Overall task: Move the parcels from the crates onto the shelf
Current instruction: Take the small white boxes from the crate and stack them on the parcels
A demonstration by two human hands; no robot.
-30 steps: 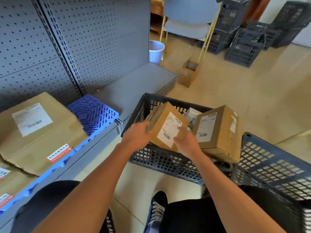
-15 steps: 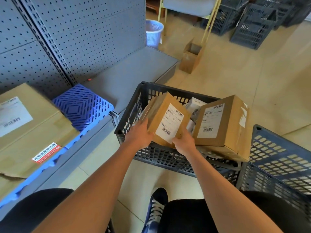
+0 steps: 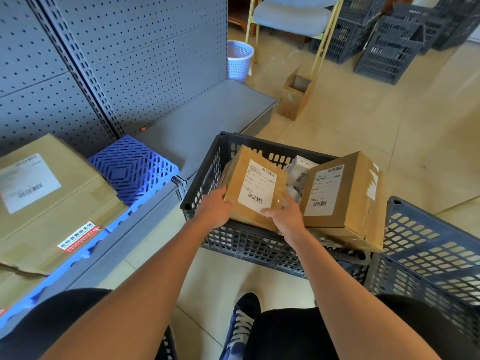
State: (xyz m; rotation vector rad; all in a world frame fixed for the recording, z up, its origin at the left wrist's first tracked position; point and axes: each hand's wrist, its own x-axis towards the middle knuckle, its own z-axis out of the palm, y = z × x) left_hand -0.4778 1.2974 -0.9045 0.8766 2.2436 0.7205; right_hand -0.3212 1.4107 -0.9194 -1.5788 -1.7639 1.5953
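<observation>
Cardboard fills the person's grip: a small brown parcel with a white barcode label is held tilted above the near wall of the dark grey crate. The left hand grasps its lower left corner, and the right hand pinches its lower right edge, thumb on the label. At three o'clock of it a larger box leans on the crate's rim (white packets show between them). At nine o'clock lies the grey shelf, with a blue mat and flat cartons.
</observation>
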